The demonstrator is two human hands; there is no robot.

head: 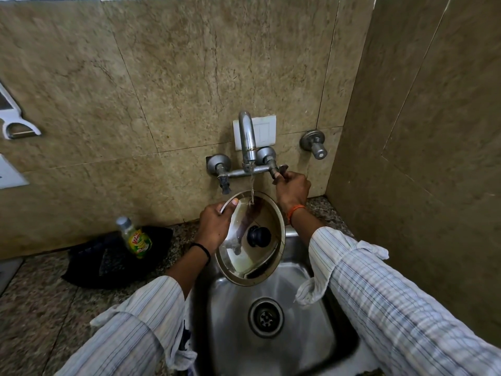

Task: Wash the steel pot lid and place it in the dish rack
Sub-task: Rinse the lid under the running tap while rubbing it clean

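Observation:
The steel pot lid, round with a black knob in its middle, is held tilted over the steel sink. My left hand grips its upper left rim. A thin stream of water falls from the tap spout onto the lid's top edge. My right hand is closed around the right tap handle. No dish rack is in view.
A dish soap bottle stands on a black cloth on the granite counter left of the sink. A second valve sticks out of the tiled wall at the right. A side wall closes in the right.

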